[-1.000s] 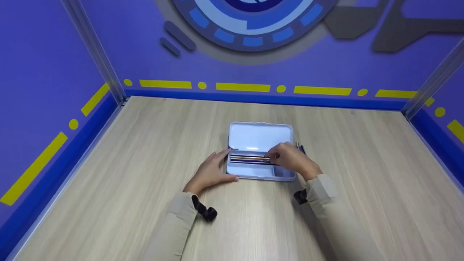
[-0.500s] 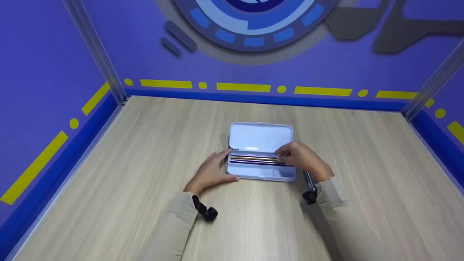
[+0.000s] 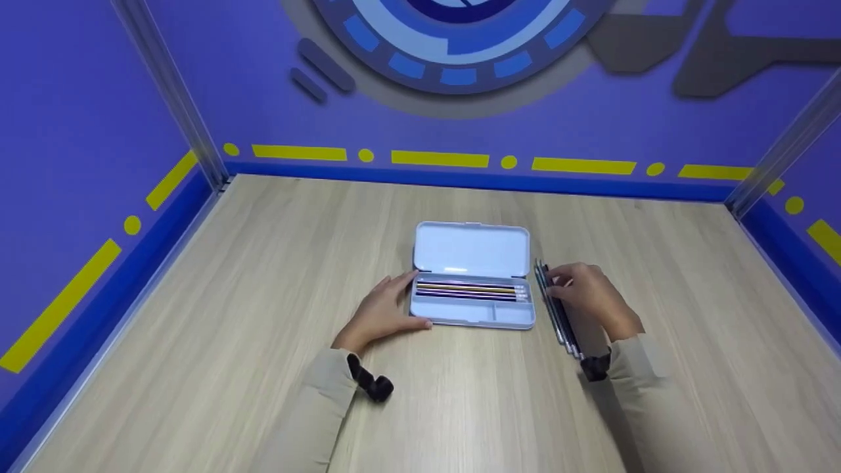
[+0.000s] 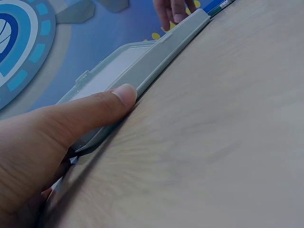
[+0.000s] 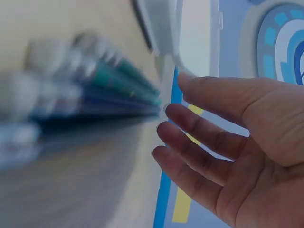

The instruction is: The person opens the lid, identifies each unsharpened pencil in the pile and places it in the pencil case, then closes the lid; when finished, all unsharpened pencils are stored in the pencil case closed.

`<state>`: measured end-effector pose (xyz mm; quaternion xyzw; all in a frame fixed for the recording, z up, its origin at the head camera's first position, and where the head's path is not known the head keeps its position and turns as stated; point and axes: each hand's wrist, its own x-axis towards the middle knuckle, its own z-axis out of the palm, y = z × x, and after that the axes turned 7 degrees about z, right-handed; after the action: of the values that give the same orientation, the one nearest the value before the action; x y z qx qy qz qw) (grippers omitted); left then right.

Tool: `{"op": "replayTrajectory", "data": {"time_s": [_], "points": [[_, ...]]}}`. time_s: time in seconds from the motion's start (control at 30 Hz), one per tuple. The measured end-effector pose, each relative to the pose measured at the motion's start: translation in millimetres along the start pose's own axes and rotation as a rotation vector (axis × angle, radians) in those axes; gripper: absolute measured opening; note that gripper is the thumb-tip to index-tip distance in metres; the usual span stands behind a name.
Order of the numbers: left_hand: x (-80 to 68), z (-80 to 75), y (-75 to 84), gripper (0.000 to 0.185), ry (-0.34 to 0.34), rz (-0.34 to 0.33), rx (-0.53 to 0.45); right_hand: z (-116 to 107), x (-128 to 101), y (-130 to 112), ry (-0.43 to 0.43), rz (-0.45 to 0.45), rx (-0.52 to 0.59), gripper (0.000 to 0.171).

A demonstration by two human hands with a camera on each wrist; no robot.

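An open white pencil case [image 3: 453, 309] lies on the table with its lid [image 3: 472, 249] folded back. Several metallic purple and gold pencils [image 3: 466, 290] lie side by side in its rear compartment, white erasers to the right. My left hand [image 3: 381, 312] holds the case's left end; in the left wrist view its thumb [image 4: 97, 110] presses the front wall. Over several dark and green pencils [image 3: 558, 315] right of the case is my right hand [image 3: 591, 295]. Its thumb and fingers stand apart in the right wrist view, with nothing between them; the pencils' eraser ends [image 5: 52, 95] are blurred there.
The wooden table [image 3: 295, 263] is bounded by blue-purple panels [image 3: 433, 131] at the back and sides. A small divider [image 3: 495, 311] splits the case's front compartment. Black wrist cameras [image 3: 378, 387] are strapped to both sleeves.
My right hand has let go of the pencils in the case and moved right, over the pencils on the table. The white eraser ends in the case are now uncovered. My left hand stays put.
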<state>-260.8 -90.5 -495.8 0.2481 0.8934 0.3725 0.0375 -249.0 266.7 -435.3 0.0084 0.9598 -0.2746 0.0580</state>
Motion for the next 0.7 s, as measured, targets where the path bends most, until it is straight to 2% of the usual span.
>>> {"op": "replayTrajectory", "data": {"time_s": [0.3,0.7], "points": [[-0.9,1.3,-2.0,0.105,0.0,-0.013,-0.003,-6.7,-8.4,16.8,-0.113,0.056,0.03,0.047],[-0.4,0.8,-2.3,0.102,0.002,-0.002,0.007,-8.0,-10.5,27.7,-0.132,0.089,0.054,0.039]]}}
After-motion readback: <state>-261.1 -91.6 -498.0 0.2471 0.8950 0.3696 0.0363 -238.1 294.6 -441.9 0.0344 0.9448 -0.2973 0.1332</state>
